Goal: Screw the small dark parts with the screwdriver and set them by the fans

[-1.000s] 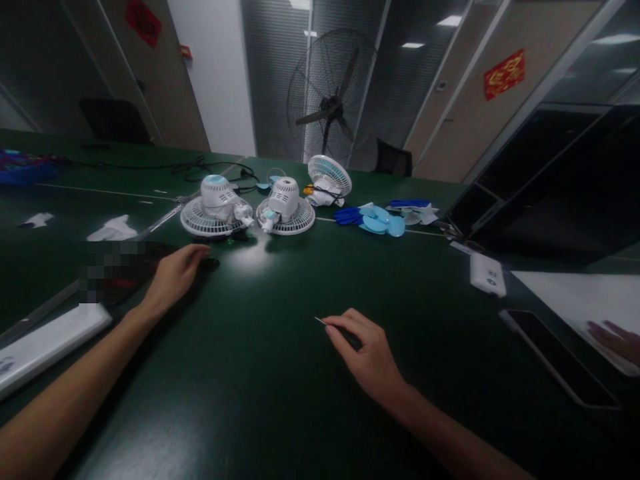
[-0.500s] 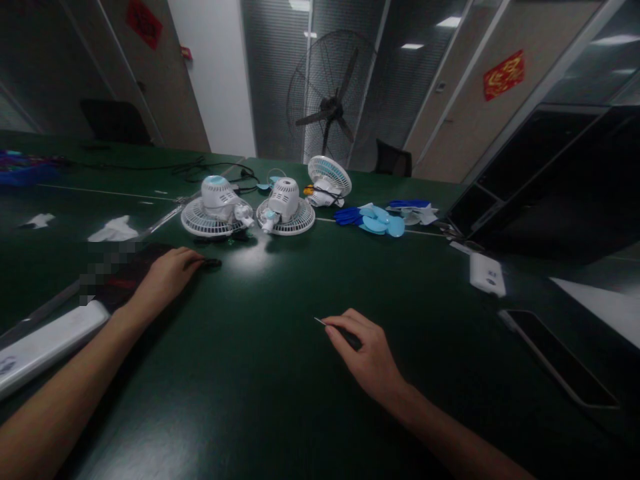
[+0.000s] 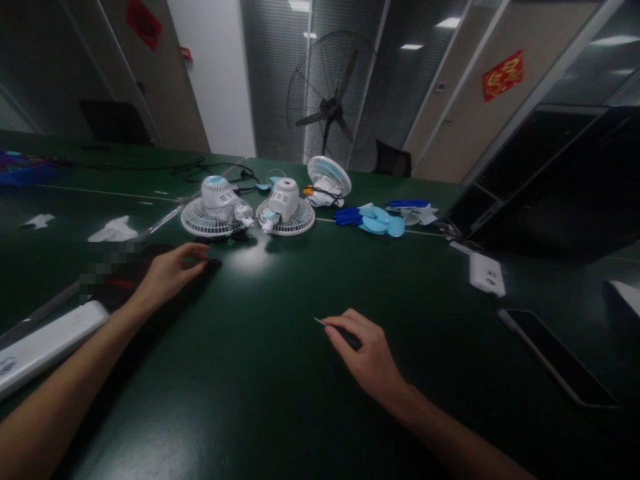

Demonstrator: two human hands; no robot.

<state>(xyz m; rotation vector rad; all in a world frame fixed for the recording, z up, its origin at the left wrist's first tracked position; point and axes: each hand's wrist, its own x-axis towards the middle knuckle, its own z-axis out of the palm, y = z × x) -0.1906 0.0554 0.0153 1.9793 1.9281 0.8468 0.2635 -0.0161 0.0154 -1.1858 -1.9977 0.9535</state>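
Note:
My left hand (image 3: 173, 273) is over the left side of the table, its thumb and fingers parted with nothing between them. Just beyond the thumb tip lies a small black object (image 3: 214, 263), too dark to name. My right hand (image 3: 367, 353) is closed around a small screwdriver (image 3: 350, 339) with a dark handle, its thin metal shaft pointing left. Ahead of both hands stand two white fan heads, the left one (image 3: 217, 207) and the middle one (image 3: 286, 208), face down. A third small fan (image 3: 329, 180) is tilted behind them.
Light blue fan blades (image 3: 383, 221) and blue gloves (image 3: 349, 215) lie right of the fans. A white device (image 3: 487, 273) and a phone (image 3: 557, 357) are at right. At left are a long white case (image 3: 55, 343), a dark pouch (image 3: 117, 283) and crumpled tissue (image 3: 114, 229).
My left hand has let go of the small black object, its fingers spreading and lifting slightly. The right hand and screwdriver stay in place.

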